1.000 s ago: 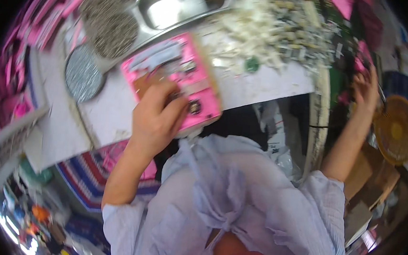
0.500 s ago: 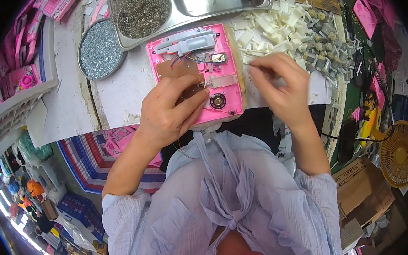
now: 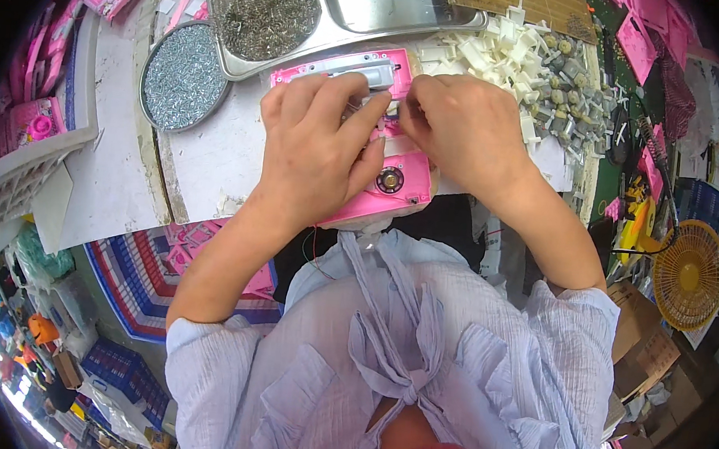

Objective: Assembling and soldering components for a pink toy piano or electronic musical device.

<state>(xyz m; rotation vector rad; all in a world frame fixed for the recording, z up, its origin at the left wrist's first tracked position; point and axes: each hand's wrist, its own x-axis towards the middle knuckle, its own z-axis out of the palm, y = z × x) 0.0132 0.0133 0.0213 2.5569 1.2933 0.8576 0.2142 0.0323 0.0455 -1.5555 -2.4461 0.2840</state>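
In front of me a pink plastic housing (image 3: 418,172) lies with its inner side up on a padded block. A round speaker (image 3: 390,180) sits near its lower end, and a grey battery-box-like part (image 3: 378,74) is across its top. My left hand (image 3: 315,141) bends over the housing's left side, thumb and forefinger drawn together near a small white component, hiding the brown circuit board. My right hand (image 3: 468,132) comes in from the right, fingertips pinched at the same component. What either pinch holds is hidden by the fingers. A thin red wire (image 3: 316,242) hangs off the lower edge.
A round dish of small silvery screws (image 3: 183,80) stands left of the housing. Behind are a steel tray (image 3: 375,25) and its heap of small metal pieces (image 3: 262,14). White plastic parts (image 3: 516,55) and small motors (image 3: 569,89) lie at right, near a yellow fan (image 3: 689,276).
My right hand has moved left from beside the white parts onto the housing. My left hand has shifted upward from the circuit board's lower corner toward the small component.
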